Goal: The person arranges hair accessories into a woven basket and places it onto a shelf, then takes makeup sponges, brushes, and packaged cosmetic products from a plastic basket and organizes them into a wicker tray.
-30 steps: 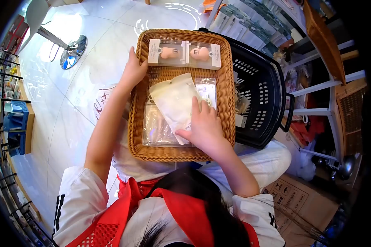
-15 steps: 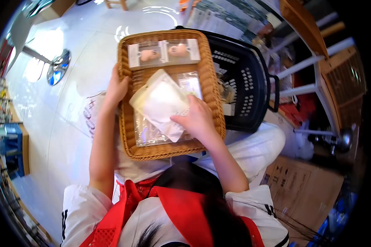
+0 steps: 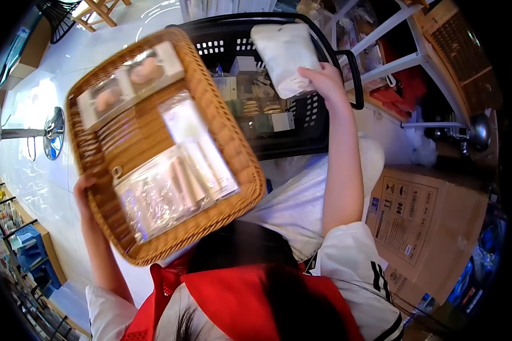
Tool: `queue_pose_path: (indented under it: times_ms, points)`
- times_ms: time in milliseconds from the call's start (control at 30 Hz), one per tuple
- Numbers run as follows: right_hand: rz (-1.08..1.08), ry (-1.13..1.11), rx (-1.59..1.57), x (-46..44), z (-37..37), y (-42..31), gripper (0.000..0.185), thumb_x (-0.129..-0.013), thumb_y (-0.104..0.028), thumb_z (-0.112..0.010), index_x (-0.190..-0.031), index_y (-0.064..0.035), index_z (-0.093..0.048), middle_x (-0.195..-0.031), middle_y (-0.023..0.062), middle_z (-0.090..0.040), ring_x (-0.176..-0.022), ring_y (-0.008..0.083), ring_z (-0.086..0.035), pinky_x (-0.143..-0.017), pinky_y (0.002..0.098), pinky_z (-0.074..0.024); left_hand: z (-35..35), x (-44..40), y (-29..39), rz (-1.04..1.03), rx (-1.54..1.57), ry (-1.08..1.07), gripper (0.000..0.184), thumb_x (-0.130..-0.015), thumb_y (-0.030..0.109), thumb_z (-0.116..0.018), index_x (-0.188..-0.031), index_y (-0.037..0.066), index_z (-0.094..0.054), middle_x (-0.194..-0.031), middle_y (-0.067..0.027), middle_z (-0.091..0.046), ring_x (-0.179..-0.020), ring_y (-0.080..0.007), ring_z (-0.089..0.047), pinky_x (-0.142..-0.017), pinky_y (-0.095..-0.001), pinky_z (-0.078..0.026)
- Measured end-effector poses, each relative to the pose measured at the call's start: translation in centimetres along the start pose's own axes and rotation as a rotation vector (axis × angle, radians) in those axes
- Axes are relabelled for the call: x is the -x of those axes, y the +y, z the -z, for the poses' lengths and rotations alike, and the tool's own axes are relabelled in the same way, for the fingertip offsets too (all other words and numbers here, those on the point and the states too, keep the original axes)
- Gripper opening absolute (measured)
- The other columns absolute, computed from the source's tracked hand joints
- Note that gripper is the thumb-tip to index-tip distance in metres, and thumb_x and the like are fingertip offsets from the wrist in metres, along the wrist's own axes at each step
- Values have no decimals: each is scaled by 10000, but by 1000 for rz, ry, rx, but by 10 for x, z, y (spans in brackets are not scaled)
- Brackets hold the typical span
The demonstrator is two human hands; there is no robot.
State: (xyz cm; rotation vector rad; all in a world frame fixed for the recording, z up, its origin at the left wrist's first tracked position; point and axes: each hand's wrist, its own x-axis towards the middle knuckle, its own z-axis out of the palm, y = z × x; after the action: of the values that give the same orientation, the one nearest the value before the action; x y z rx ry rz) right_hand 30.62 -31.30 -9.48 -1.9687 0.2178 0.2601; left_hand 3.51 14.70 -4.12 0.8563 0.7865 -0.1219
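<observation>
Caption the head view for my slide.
Right hand holds white packet over black basket; left hand grips wicker tray.

Opens on the left onto a glossy, pale tiled floor (image 3: 71,65), streaked with white glare and curved reflections of light, with a chrome pedestal base (image 3: 53,133) standing on it and slim wooden furniture legs (image 3: 99,12) toward the top. Continues along the lower left edge in stocked display shelves (image 3: 3,241), fronted by stacked blue bins (image 3: 40,264). Turns on the right to a cluttered white-framed rack (image 3: 389,69), near a large printed cardboard carton (image 3: 426,221), and darkens to black around the rim.
</observation>
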Motion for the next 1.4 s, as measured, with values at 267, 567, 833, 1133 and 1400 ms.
queue_pose_path:
  times_ms: [267,567,833,1133,1400]
  points:
    - [-155,19,583,-69,-53,74,507,-645,-297,-721,-1034,9,-613,-1027,197,-637,-969,314,-619,-840,376,-489,82,84,22,-516,-129,221,583,-667,215,-496,-1176,-71,-478,-1058,-200,-581,-900,-292,-608,-712,-342,-554]
    - [-5,153,979,-58,-87,71,433,-742,-170,-644,-1122,-3,-520,-1183,213,-526,-1055,365,-538,-889,409,-453,133,129,-36,-425,-26,285,577,-683,223,-492,-1180,-66,-464,-1019,-178,-600,-852,-282,-627,-683,-347,-561]
    - [521,-210,759,-66,-201,55,418,-738,-187,-637,-1106,-14,-544,-1070,185,-583,-1021,348,-548,-876,425,-448,124,112,-70,-419,87,515,550,-671,228,-509,-1150,-42,-486,-989,-148,-610,-798,-256,-624,-670,-338,-554]
    - [594,-290,969,-57,-201,53,366,-646,-90,-676,-986,-60,-545,-1111,105,-544,-973,316,-556,-799,406,-463,108,110,-73,-376,62,565,552,-691,268,-511,-1167,-10,-480,-978,-121,-606,-785,-215,-612,-651,-309,-534]
    - [1302,145,632,-22,-115,20,350,-657,-26,-684,-955,-106,-519,-1081,71,-544,-900,262,-560,-776,361,-432,110,104,-73,-355,134,496,603,-620,225,-495,-1161,-42,-482,-1017,-147,-604,-824,-254,-609,-702,-345,-528]
